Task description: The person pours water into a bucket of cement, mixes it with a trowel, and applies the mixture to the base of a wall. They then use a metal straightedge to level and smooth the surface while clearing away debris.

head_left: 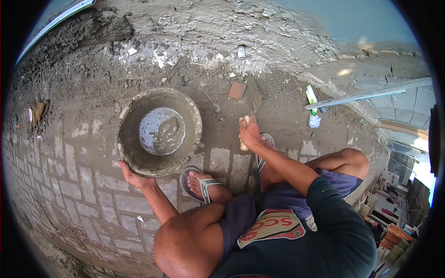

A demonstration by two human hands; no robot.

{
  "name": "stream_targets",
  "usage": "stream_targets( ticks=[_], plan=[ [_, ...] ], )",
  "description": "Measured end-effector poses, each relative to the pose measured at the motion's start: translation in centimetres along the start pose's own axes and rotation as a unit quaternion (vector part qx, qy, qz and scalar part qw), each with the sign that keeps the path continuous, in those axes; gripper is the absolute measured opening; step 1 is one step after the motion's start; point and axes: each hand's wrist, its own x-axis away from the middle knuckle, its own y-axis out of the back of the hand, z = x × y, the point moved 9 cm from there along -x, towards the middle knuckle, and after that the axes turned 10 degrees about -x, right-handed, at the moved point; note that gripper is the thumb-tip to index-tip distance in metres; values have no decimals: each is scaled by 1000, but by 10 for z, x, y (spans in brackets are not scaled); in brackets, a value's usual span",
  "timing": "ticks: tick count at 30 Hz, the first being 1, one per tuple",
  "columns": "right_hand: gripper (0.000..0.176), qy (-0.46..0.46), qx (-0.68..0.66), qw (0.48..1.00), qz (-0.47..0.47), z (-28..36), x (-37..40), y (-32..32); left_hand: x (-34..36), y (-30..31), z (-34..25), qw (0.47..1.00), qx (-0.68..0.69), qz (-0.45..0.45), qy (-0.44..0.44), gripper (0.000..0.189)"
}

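A round, mortar-crusted bucket [127, 139] stands on the paving to the left, with wet grey mortar [171, 132] and watery liquid in its bottom. My left hand [131, 175] grips its lower left side, the fingers partly hidden beneath the rim. In my right hand [251, 133] is a trowel [253, 95], held by its pale wooden handle. The trowel's grey blade points away from me, low over the dirt by the wall. Just left of the blade lies a reddish tile piece [237, 90].
Ahead runs a rough plastered wall [273, 28] with loose soil at its foot. A long pale strip [366, 96] leans in from the right, near a green-and-white wrapper [311, 96] and crumpled plastic [314, 121]. Brick paving [134, 204] spreads left; piled items [394, 236] stand far right.
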Motion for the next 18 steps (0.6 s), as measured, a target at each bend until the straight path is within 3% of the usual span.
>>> stream_targets(
  ticks=[3, 5, 7, 8, 10, 11, 13, 15, 18],
  plan=[
    [30, -141, -193, 971, 1, 90, 43, -42, 2, -11, -4, 999, 27, 47, 3, 56],
    [29, -173, -252, 951, -34, 84, 39, -32, 6, -1, -10, 998, 52, -15, 18, 54],
    [25, -187, -234, 953, 48, 69, 39, -7, 5, 16, -28, 997, 12, -74, -6, 58],
    [24, -173, -198, 964, 36, 60, 37, 26, 1, 27, -38, 997, 9, -77, -23, 58],
    [25, -136, -121, 979, -86, 20, 13, 95, -5, 51, -55, 993, -2, -108, -47, 58],
    [28, -91, -21, 983, -160, -24, -15, 129, -7, 62, -63, 989, -13, -135, -56, 58],
    [29, -111, 42, 971, -207, -65, -61, 182, -17, 72, -67, 989, -15, -134, -60, 58],
    [30, -135, 55, 966, -211, -89, -93, 196, -19, 84, -74, 979, -44, -178, -91, 59],
    [31, -131, 70, 965, -217, -79, -108, 186, -19, 84, -72, 980, -54, -166, -98, 59]
  ],
)
